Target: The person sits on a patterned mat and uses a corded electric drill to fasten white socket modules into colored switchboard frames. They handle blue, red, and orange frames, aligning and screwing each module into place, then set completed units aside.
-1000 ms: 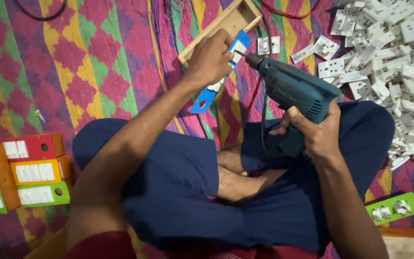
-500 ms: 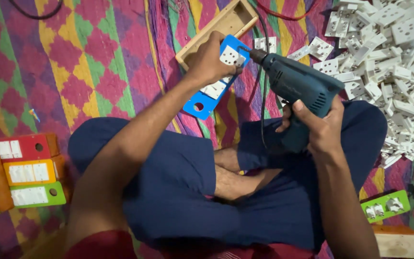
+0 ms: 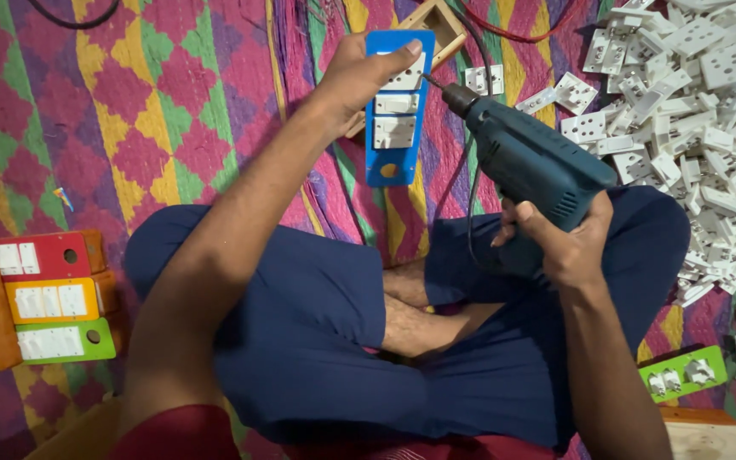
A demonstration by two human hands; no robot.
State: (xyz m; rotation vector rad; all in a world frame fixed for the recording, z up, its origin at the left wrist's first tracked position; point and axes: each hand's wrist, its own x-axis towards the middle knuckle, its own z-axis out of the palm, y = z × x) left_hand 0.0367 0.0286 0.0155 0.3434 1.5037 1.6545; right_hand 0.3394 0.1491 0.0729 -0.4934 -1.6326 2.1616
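A blue board point(image 3: 398, 106) is held upright over the patterned mat point(image 3: 129, 128) by the left hand point(image 3: 359, 77), whose fingers are closed round the board's upper left edge, the thumb point(image 3: 402, 53) laid across its top. The board's long axis runs away from the body, and white switches point(image 3: 395, 119) are set along it. A drill point(image 3: 530, 162) is gripped in the right hand point(image 3: 564, 243), the fingers wrapped tight about the handle. The bit point(image 3: 433, 82) is pointed at the board's right edge near the top switch, from the right and slightly below; whether it touches cannot be told. The board lies left of the drill tip, and the left hand is the nearer to it. Behind the board a wooden frame point(image 3: 440, 25) is seen. Right of the drill a heap of white sockets point(image 3: 700, 111) is spread. Far left of the board, red, yellow and green boards point(image 3: 44, 298) are stacked.
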